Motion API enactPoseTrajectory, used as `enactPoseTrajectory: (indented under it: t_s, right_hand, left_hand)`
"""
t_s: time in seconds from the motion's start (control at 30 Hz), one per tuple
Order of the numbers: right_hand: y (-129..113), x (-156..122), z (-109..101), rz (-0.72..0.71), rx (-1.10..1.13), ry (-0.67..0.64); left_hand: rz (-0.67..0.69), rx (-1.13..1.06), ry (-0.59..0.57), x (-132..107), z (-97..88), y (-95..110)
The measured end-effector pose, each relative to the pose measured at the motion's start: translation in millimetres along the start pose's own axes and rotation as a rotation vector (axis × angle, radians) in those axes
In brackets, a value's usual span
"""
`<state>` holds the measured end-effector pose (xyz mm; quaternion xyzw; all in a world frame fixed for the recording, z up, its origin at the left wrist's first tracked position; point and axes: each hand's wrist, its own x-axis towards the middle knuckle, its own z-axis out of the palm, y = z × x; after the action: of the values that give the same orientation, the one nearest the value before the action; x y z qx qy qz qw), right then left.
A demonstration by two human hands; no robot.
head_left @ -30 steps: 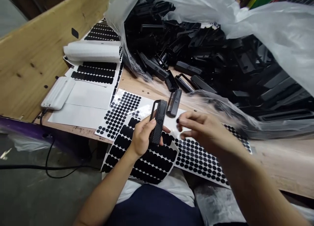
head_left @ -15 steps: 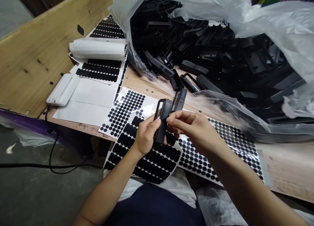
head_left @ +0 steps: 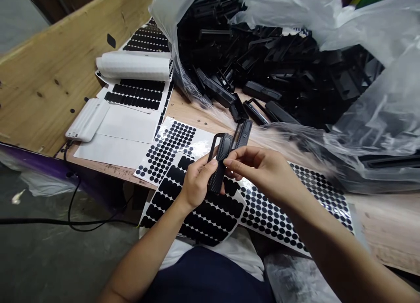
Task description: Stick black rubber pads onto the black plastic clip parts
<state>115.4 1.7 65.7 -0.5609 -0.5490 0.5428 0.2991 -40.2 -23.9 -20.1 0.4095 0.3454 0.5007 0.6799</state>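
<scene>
My left hand [head_left: 196, 183] is wrapped round a long black textured plastic part [head_left: 221, 160], held upright over a sheet of black oval stickers [head_left: 197, 215]. My right hand [head_left: 260, 168] has its fingertips pinched against the middle of that same part. Whether a sticker sits under the fingertips I cannot make out. A second black part [head_left: 243, 134] lies on the wooden table [head_left: 387, 224] just behind the held one.
A large clear plastic bag [head_left: 377, 31] holds a heap of black plastic parts [head_left: 278, 53] at the back right. Sheets of round black stickers [head_left: 167, 145] and white backing sheets [head_left: 121, 128] cover the left. A white power bank [head_left: 87, 119] lies by the wooden wall [head_left: 49, 75].
My right hand has moved left from above the round-sticker sheet onto the part in my left hand and now presses on it. The left hand has kept its grip.
</scene>
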Motion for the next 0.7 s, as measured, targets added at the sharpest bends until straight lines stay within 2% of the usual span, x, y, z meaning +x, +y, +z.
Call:
enactPoseTrajectory:
  t_s: [0.3, 0.47, 0.6, 0.63, 0.7]
  right_hand:
    - [0, -5, 1, -0.089, -0.250, 0.025]
    - [2, -8, 3, -0.203, -0.333, 0.079]
    - [23, -12, -7, -0.223, -0.434, 0.260]
    - [31, -15, -10, -0.206, -0.514, 0.275]
    - [47, -24, -15, -0.186, -0.673, 0.222]
  left_hand:
    - [0.016, -0.011, 0.001, 0, 0.7, 1]
    - [0.021, 0.010, 0.032, 0, 3.4, 5]
    - [-0.007, 0.001, 0.003, 1, 3.7, 6]
    - [-0.008, -0.009, -0.001, 1, 3.6, 6]
    - [-0.002, -0.037, -0.002, 3, 3.3, 6]
